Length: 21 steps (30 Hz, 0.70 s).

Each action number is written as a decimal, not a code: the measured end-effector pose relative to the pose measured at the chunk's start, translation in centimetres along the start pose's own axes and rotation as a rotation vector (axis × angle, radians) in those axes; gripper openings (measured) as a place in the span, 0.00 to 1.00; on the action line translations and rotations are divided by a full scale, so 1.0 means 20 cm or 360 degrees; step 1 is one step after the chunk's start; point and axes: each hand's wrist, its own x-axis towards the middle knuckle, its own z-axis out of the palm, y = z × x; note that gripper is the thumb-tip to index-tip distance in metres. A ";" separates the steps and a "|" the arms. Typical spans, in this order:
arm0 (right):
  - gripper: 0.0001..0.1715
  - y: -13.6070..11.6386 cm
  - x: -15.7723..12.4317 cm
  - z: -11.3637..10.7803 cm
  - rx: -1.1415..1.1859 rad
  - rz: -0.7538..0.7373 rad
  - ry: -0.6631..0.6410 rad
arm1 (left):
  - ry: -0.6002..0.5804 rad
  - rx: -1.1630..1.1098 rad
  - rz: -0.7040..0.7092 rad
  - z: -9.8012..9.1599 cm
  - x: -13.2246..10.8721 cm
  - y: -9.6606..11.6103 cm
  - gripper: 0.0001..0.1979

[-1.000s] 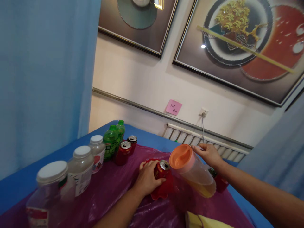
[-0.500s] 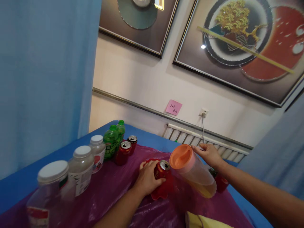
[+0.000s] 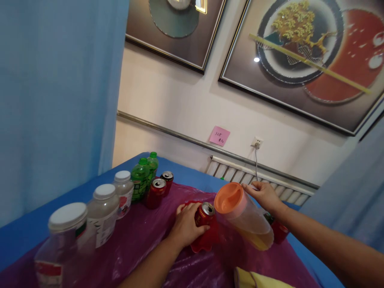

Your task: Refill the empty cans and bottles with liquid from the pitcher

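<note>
My left hand (image 3: 188,225) is wrapped round a red drink can (image 3: 203,216), which stands on a red scalloped dish (image 3: 200,244). My right hand (image 3: 265,196) grips the handle of a clear plastic pitcher (image 3: 247,220) with an orange lid (image 3: 229,198). The pitcher tilts toward the can, its lid close beside the can's top. Some yellow liquid (image 3: 260,241) lies low in the pitcher. Whether any liquid runs out of the spout cannot be made out. The handle is mostly hidden by my right hand.
On the left, several white-capped jars (image 3: 103,214), green bottles (image 3: 140,178) and two more cans (image 3: 156,193) stand in a row. Another red can (image 3: 279,231) is behind the pitcher. A yellow cloth (image 3: 261,279) lies at the front on the purple plastic sheet (image 3: 141,244).
</note>
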 end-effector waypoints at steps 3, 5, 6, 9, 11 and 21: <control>0.32 0.00 0.00 0.00 0.0011 0.0014 -0.0012 | 0.0009 -0.0006 0.0002 0.00 0.00 0.00 0.35; 0.32 0.00 0.00 0.00 0.0013 0.0013 -0.0007 | 0.0019 -0.0011 0.0010 0.00 0.00 0.00 0.35; 0.32 0.00 0.00 0.00 0.0013 0.0008 -0.0001 | 0.0022 -0.0013 0.0011 0.00 0.00 0.00 0.35; 0.32 0.00 0.00 0.00 0.0009 -0.0007 0.0009 | 0.0018 -0.0014 0.0003 0.00 0.00 -0.01 0.35; 0.32 0.00 0.00 0.00 0.0014 -0.0010 0.0007 | 0.0014 -0.0014 -0.0003 0.00 0.00 -0.01 0.35; 0.32 0.00 -0.01 0.00 -0.0007 0.0016 -0.0014 | 0.0019 -0.0003 -0.0005 0.00 0.00 0.00 0.34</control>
